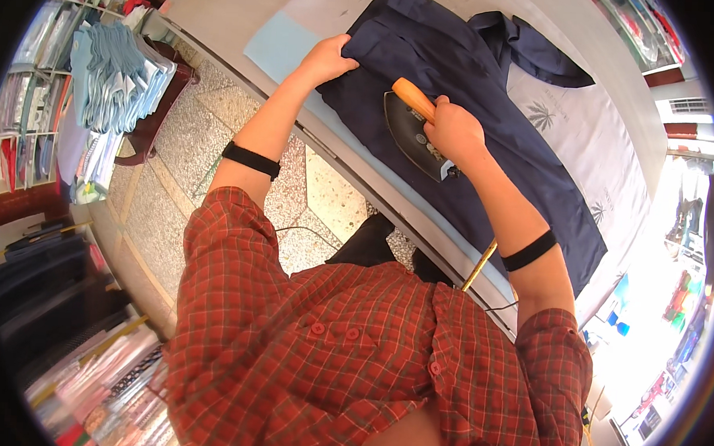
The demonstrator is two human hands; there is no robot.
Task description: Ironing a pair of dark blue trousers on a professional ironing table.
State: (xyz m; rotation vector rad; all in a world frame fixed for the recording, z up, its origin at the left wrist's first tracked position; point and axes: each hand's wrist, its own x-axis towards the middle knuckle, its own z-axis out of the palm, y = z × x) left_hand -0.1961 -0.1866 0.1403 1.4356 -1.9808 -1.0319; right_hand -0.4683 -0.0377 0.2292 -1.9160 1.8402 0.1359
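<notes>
A dark navy garment [454,185] lies spread over a padded table, with one narrow folded part [549,61], perhaps a sleeve, bent out to the far right. My left hand [328,61] pinches the garment's cloth at its left edge, thumb and fingers closed on it. My right hand [455,130] is wrapped around the orange handle [414,100] of a black clothes iron [417,133]. The iron sits flat on the navy cloth, its tip towards the upper left. My palm and fingers hide part of the handle and the iron's right side.
A patterned white cloth [567,118] and a light blue cloth [281,43] cover the table [223,8]. Folded light blue garments [109,74] are piled on a dark red chair [172,65] at left. Shelves of packed clothes [30,107] stand beyond. A gold-coloured rod [479,264] is at the table's near edge.
</notes>
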